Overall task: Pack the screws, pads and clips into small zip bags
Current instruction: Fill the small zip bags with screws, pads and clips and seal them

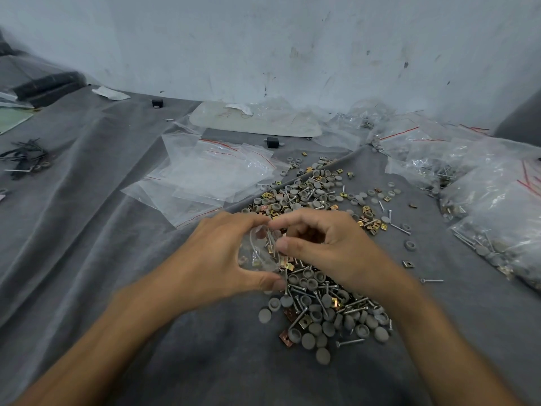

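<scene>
My left hand [218,253] grips a small clear zip bag [259,250] with screws and clips inside it. My right hand [325,244] pinches the bag's top edge with thumb and forefinger, right beside the left. Both hands hover over a loose pile of grey round pads, silver screws and brass clips [325,306] spread on the grey cloth [117,230]. More of the same parts [316,189] lie farther back. What the right fingers hold besides the bag's edge is hidden.
A stack of empty zip bags with red strips [210,174] lies to the back left. Filled bags [491,206] pile up at the right. A white wall [292,48] closes the back. Dark wires [26,159] lie far left.
</scene>
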The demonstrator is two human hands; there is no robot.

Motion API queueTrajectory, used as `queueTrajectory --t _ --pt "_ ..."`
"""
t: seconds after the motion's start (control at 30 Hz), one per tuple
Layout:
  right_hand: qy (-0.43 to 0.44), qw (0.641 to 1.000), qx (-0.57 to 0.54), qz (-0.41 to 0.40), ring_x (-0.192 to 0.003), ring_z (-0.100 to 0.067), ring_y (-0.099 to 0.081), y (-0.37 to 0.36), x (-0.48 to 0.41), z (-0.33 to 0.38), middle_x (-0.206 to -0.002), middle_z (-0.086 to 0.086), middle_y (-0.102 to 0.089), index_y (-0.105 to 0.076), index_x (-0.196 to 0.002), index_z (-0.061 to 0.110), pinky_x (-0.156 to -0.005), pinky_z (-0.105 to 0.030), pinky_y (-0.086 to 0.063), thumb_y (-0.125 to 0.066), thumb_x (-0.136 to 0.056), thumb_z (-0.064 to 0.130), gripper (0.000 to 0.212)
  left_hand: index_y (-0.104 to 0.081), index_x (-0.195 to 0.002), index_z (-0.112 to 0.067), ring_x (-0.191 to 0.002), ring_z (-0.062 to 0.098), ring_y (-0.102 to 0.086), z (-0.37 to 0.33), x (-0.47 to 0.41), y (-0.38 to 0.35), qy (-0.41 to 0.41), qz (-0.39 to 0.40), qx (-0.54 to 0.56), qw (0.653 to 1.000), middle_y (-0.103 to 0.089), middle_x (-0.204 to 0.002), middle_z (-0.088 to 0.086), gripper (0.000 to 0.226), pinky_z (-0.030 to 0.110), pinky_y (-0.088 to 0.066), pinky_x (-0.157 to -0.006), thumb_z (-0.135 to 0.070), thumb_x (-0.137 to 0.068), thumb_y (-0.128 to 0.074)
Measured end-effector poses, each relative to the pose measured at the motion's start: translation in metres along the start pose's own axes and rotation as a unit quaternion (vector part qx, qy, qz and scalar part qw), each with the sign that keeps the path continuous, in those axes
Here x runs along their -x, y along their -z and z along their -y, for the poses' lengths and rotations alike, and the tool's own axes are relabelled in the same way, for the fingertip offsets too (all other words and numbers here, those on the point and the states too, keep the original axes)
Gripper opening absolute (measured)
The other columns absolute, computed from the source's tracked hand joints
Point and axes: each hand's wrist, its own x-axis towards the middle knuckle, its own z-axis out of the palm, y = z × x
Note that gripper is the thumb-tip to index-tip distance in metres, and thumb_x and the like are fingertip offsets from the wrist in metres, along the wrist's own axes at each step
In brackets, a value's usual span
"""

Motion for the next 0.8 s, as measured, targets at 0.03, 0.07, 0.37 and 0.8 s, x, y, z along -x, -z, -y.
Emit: queueTrajectory --t 0.03,0.07,0.37,0.8 --pt "0.003 1.0 -0.01 -0.018 -0.074 -0.007 -0.067 -0.001 -0.001 0.0 -0.084 0.004 -0.072 -0.074 -0.113 0.024 -0.069 -0.02 -0.051 -0.076 -0.091 0.021 0.023 -0.043 -0.141 -0.046 -0.122 -0.003 -0.041 0.0 0.0 0.0 -0.002 0.002 0.0 1.0 -0.044 -0.125 -0.033 0.098 0.027 -0.037 -0.104 -0.092 -0.056 -0.06" --pt "0.005 0.999 -0.017 -0.032 -0.077 -0.011 -0.069 -0.002 -0.002 -0.001 -0.086 0.002 -0.074 -0.074 -0.112 0.023 -0.071 -0.022 -0.053 -0.076 -0.091 0.019 0.021 -0.043 -0.14 -0.047 -0.122 -0.003 -0.041 -0.001 0.0 0.0 -0.004 0.002 0.001 1.0 -0.045 -0.126 -0.033 0.096 0.027 -0.037 -0.104 -0.09 -0.057 -0.062" --pt "-0.017 0.991 0.113 -0.068 -0.08 -0.001 -0.067 0.007 -0.001 -0.014 -0.086 0.016 -0.072 -0.073 -0.098 0.033 -0.069 -0.014 -0.05 -0.072 -0.093 0.024 0.01 -0.042 -0.139 -0.05 -0.124 -0.004 -0.038 0.0 0.0 0.001 0.01 0.01 0.008 1.0 -0.045 -0.132 -0.031 0.096 0.03 -0.037 -0.108 -0.09 -0.055 -0.063" --pt "-0.09 0.892 0.443 0.02 -0.096 -0.016 -0.051 -0.021 -0.001 -0.02 -0.096 0.007 -0.059 -0.061 -0.094 0.03 -0.082 -0.037 -0.041 -0.049 -0.095 0.062 0.034 -0.043 -0.138 -0.05 -0.124 -0.004 -0.038 -0.002 0.001 0.002 0.012 0.009 0.004 1.0 -0.045 -0.13 -0.031 0.093 0.029 -0.036 -0.107 -0.089 -0.056 -0.062"
